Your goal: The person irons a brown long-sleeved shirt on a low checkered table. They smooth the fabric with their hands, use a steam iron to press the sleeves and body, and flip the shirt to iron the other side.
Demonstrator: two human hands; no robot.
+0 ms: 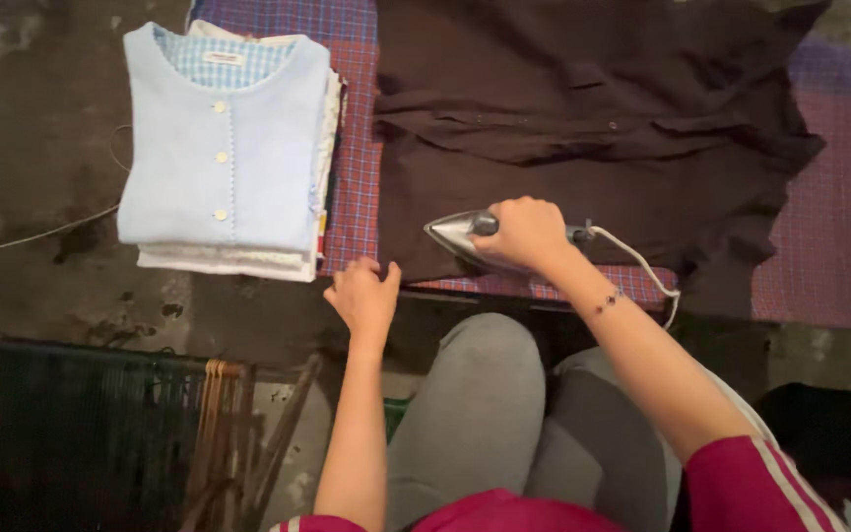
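Checked purple cloth (844, 236) covered the floor beneath a dark brown shirt (583, 128). Her right hand (527, 232) gripped an iron (460, 234) on its lower hem; her left hand (363, 294), fingers curled, pinned the edge. Folded shirts (224, 148) sat alongside. Ironing seemed underway; smoothing further would need steady strokes.

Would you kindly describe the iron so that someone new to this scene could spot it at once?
Find the checked cloth spread on the floor, then the dark brown shirt lying on it. At the shirt's near edge the right hand grips the iron: the only shiny metal thing, pointed, trailing a pale cord.
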